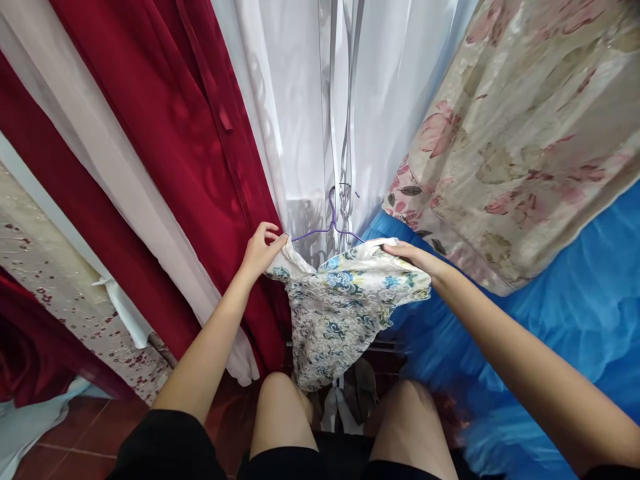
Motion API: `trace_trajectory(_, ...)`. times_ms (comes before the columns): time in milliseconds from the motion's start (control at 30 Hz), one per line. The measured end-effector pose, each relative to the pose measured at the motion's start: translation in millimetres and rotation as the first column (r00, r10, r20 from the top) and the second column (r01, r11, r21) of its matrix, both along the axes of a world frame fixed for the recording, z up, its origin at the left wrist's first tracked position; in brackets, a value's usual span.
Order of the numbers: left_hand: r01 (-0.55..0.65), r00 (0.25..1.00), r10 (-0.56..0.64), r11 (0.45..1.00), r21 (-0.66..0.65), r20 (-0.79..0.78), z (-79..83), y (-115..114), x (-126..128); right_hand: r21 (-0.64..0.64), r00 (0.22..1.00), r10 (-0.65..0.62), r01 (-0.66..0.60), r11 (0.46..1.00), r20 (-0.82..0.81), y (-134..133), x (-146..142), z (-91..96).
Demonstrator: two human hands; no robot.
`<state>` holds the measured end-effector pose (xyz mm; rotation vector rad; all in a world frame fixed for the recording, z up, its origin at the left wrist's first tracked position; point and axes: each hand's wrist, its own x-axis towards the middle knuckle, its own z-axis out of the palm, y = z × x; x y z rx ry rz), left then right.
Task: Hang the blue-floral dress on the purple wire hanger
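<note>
A white top with blue and yellow floral print (345, 307) hangs from a thin purple hanger (333, 217) in front of me. My left hand (263, 252) pinches its left shoulder edge between thumb and fingers, with other fingers slightly raised. At the opposite shoulder, my right hand (413, 257) grips the fabric near the neckline; part of that hand is hidden by the cloth. Between the hands the neckline dips into a V, and the gathered body of the top drops towards my knees. The ends of the hanger go into the shoulders.
Dark red cloth (165, 127) and pale pink cloth (125, 147) hang at the left. White fabric (300, 100) with ribbons hangs behind the hanger. A pink floral garment (515, 147) and blue tulle (565, 320) fill the right. Shoes (340, 410) sit on the red tiled floor (75, 427).
</note>
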<state>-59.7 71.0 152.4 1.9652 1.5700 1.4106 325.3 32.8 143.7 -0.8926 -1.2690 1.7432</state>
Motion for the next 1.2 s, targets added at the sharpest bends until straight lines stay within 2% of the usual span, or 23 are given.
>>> trace_trajectory(67,-0.096,0.995,0.095,0.992,0.081,0.017,-1.1,-6,4,0.038,0.999,-0.049,0.05,0.998,-0.012,-8,10,-15.2)
trace_trajectory(100,-0.106,0.994,0.104,0.989,0.106,0.03,-1.9,-11,5,0.058,0.997,-0.082,0.081,0.995,0.001,-12,15,-24.1)
trace_trajectory(167,-0.028,1.0,0.027,0.993,0.116,0.01,-2.4,-24,7,0.114,0.981,-0.189,0.184,0.976,0.035,-18,25,-40.6)
trace_trajectory(233,0.087,0.994,-0.08,0.99,0.109,-0.071,-0.2,-37,12,0.17,0.945,-0.328,0.321,0.932,0.011,-21,31,-48.5)
trace_trajectory(300,0.156,0.976,-0.132,0.979,0.131,-0.173,4.7,-48,20,0.186,0.89,-0.45,0.456,0.87,-0.078,-20,30,-41.8)
trace_trajectory(400,0.154,0.959,-0.099,0.969,0.193,-0.265,13.1,-52,34,0.193,0.838,-0.508,0.541,0.818,-0.198,-18,16,-6.9)
trace_trajectory(467,0.102,0.969,-0.048,0.971,0.215,-0.241,14.8,-46,37,0.249,0.866,-0.453,0.497,0.832,-0.213,-27,0,21.5)
trace_trajectory(500,0.067,0.98,-0.022,0.972,0.224,-0.195,13.6,-42,37,0.288,0.904,-0.383,0.424,0.859,-0.189,-35,-8,33.8)
trace_trajectory(567,-0.014,1.0,0.017,0.97,0.241,-0.012,7.0,-33,33,0.382,0.983,-0.164,0.182,0.906,-0.078,-60,-24,50.7)
trace_trajectory(600,-0.051,0.992,0.022,0.968,0.245,0.12,2.3,-29,31,0.433,1.0,-0.023,0.014,0.901,0.013,-74,-31,54.6)
trace_trajectory(633,-0.075,0.964,0.008,0.966,0.245,0.264,-2.8,-26,29,0.478,0.986,0.108,-0.156,0.865,0.128,-87,-37,55.4)
trace_trajectory(667,-0.079,0.911,-0.028,0.968,0.24,0.413,-7.7,-25,29,0.507,0.95,0.191,-0.295,0.81,0.248,-99,-42,53.3)
trace_trajectory(700,-0.06,0.838,-0.078,0.971,0.233,0.54,-11.8,-25,32,0.527,0.91,0.21,-0.382,0.759,0.357,-107,-45,48.6)
trace_trajectory(733,-0.026,0.765,-0.129,0.973,0.231,0.63,-14.6,-28,36,0.545,0.88,0.172,-0.417,0.728,0.443,-112,-48,41.8)
trace_trajectory(800,0.092,0.625,-0.23,0.971,0.223,0.746,-15.4,-37,52,0.593,0.857,-0.015,-0.343,0.728,0.514,-112,-52,23.7)
trace_trajectory(867,0.307,0.465,-0.309,0.935,0.176,0.83,-10.5,-52,76,0.642,0.853,-0.203,-0.185,0.744,0.481,-103,-54,3.8)
trace_trajectory(900,0.432,0.372,-0.328,0.889,0.15,0.869,-6.9,-60,90,0.652,0.853,-0.253,-0.126,0.748,0.456,-98,-55,-5.4)
trace_trajectory(967,0.662,0.183,-0.321,0.739,0.125,0.929,-0.6,-75,115,0.626,0.868,-0.26,-0.073,0.776,0.424,-90,-56,-20.8)
trace_trajectory(1033,0.797,0.09,-0.315,0.592,0.121,0.945,1.4,-86,135,0.541,0.9,-0.174,-0.078,0.838,0.4,-89,-53,-32.6)
trace_trajectory(1100,0.861,0.094,-0.337,0.499,0.093,0.937,-2.7,-90,145,0.429,0.943,-0.137,-0.007,0.903,0.303,-94,-44,-43.1)
trace_trajectory(1133,0.87,0.155,-0.369,0.491,0.05,0.917,-7.0,-91,146,0.38,0.958,-0.172,0.075,0.922,0.229,-97,-38,-48.3)
trace_trajectory(1167,0.844,0.288,-0.415,0.537,-0.024,0.863,-12.3,-90,145,0.335,0.96,-0.235,0.174,0.926,0.15,-102,-30,-53.3)
trace_trajectory(1200,0.769,0.473,-0.447,0.63,-0.108,0.759,-18.6,-90,142,0.291,0.946,-0.316,0.283,0.914,0.075,-105,-21,-57.5)
